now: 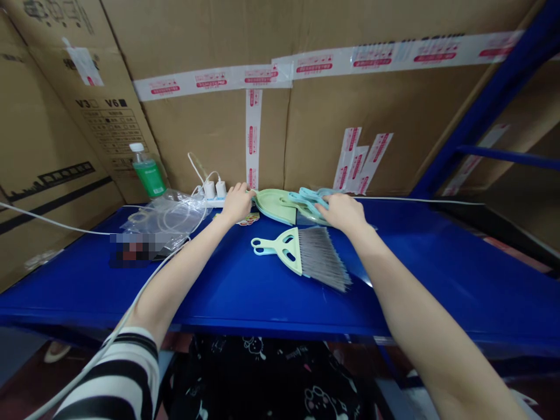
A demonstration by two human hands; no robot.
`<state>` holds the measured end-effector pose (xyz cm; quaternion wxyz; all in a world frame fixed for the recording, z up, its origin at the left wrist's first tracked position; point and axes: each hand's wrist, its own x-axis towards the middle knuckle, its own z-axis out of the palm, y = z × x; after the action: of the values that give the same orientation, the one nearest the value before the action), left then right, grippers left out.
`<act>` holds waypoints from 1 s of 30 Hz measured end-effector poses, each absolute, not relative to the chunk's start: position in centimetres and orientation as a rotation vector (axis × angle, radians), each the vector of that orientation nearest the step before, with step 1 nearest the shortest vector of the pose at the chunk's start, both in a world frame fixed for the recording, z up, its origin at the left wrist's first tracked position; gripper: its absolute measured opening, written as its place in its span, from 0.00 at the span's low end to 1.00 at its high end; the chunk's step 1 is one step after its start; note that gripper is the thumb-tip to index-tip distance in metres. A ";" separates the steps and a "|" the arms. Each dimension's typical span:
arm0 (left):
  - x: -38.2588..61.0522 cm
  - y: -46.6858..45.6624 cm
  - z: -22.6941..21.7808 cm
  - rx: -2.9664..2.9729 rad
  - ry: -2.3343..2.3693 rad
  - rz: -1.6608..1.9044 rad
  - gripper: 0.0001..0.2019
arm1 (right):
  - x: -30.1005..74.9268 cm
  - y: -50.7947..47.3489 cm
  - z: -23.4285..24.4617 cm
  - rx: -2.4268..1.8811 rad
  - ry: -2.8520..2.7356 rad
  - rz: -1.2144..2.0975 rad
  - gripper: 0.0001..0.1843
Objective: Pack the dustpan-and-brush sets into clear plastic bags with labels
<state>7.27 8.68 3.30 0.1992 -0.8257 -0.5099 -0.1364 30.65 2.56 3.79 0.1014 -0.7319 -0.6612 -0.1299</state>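
Observation:
My left hand [238,203] is closed at the left edge of a pale green dustpan [273,204], near the back of the blue table. My right hand [345,211] is closed on light blue dustpans [308,195] with looped handles, just right of the green one; its palm side is hidden. A clear plastic sheet or bag seems to lie under this pile. In front of both hands, a small hand brush [284,251] lies flat, its green and blue handle to the left and its grey bristles [322,256] fanned to the right.
A white power strip [214,202] with chargers stands beside my left hand. Further left are a crumpled plastic bag [164,216], a bottle with a green label [149,172] and a blurred object. A white cable crosses my left arm. Cardboard [210,128] walls the back; a blue frame [472,105] rises right.

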 end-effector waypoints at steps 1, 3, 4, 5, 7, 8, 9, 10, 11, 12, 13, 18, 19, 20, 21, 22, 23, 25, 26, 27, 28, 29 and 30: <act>7.4 8.2 3.2 -2.321 -1.395 -0.391 0.21 | 30.8 2.7 3.6 -2.133 -1.937 -0.392 0.18; 7.5 7.3 3.1 -2.346 -1.330 -0.405 0.20 | 31.1 3.0 3.3 -2.082 -1.903 -0.406 0.16; 7.6 6.9 3.1 -2.357 -1.299 -0.409 0.19 | 31.1 3.1 3.1 -2.060 -1.888 -0.411 0.16; 7.7 6.3 3.1 -2.367 -1.271 -0.410 0.18 | 31.1 3.2 3.0 -2.043 -1.875 -0.415 0.16; 7.8 5.2 3.1 -2.387 -1.228 -0.405 0.16 | 31.1 3.3 2.8 -2.020 -1.859 -0.425 0.16; 7.7 4.6 3.1 -2.399 -1.204 -0.397 0.16 | 31.0 3.3 2.7 -2.014 -1.857 -0.430 0.16; 7.6 4.0 3.0 -2.412 -1.171 -0.387 0.15 | 31.0 3.3 2.7 -2.012 -1.859 -0.434 0.15; 7.4 3.3 2.9 -2.426 -1.105 -0.372 0.15 | 30.9 3.2 2.8 -2.015 -1.865 -0.436 0.14; 7.2 2.6 2.8 -2.434 -1.043 -0.354 0.15 | 30.8 3.1 2.9 -2.023 -1.874 -0.435 0.13; 6.9 2.0 2.6 -2.433 -0.993 -0.340 0.14 | 30.8 3.0 3.0 -2.034 -1.882 -0.437 0.12; 6.6 1.4 2.4 -2.435 -0.953 -0.328 0.13 | 30.8 2.9 3.2 -2.039 -1.888 -0.446 0.12; 4.9 -0.3 1.6 -2.518 -1.008 -0.473 0.12 | 30.0 1.7 4.5 -1.861 -1.910 -0.576 0.13; 4.7 -0.3 1.7 -2.572 -1.073 -0.563 0.12 | 29.5 1.3 4.8 -1.805 -1.932 -0.599 0.13; 4.4 -0.2 1.8 -2.639 -1.155 -0.675 0.12 | 28.9 0.8 5.0 -1.752 -1.968 -0.619 0.13; 4.2 -0.1 2.0 -2.714 -1.254 -0.808 0.12 | 28.2 0.3 5.2 -1.691 -2.031 -0.632 0.13; 4.0 0.1 2.2 -2.790 -1.373 -0.958 0.13 | 27.4 -0.2 5.2 -1.626 -2.100 -0.646 0.14; 3.9 0.3 2.4 -2.865 -1.506 -1.115 0.14 | 26.5 -0.8 5.1 -1.553 -2.177 -0.659 0.15; 3.8 0.6 2.6 -3.007 -1.780 -1.425 0.15 | 24.8 -1.8 4.6 -1.321 -2.369 -0.690 0.17; 3.8 0.7 2.6 -3.080 -1.895 -1.564 0.16 | 24.0 -2.3 4.3 -1.167 -2.462 -0.703 0.18; 3.8 0.7 2.5 -3.153 -1.983 -1.684 0.17 | 23.3 -2.7 3.8 -1.019 -2.524 -0.719 0.18; 3.9 0.6 2.3 -3.220 -2.040 -1.782 0.18 | 22.7 -3.1 3.4 -0.882 -2.573 -0.730 0.18; 4.0 0.5 2.1 -3.260 -2.069 -1.870 0.18 | 22.2 -3.3 2.9 -0.762 -2.609 -0.737 0.17; 4.2 0.4 1.9 -3.258 -2.083 -1.954 0.17 | 21.8 -3.5 2.5 -0.684 -2.632 -0.741 0.16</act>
<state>4.17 0.39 1.94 -0.5609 -0.6226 -0.3981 -0.3733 21.81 -3.53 2.51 0.1611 -0.2394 -0.9217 -0.2594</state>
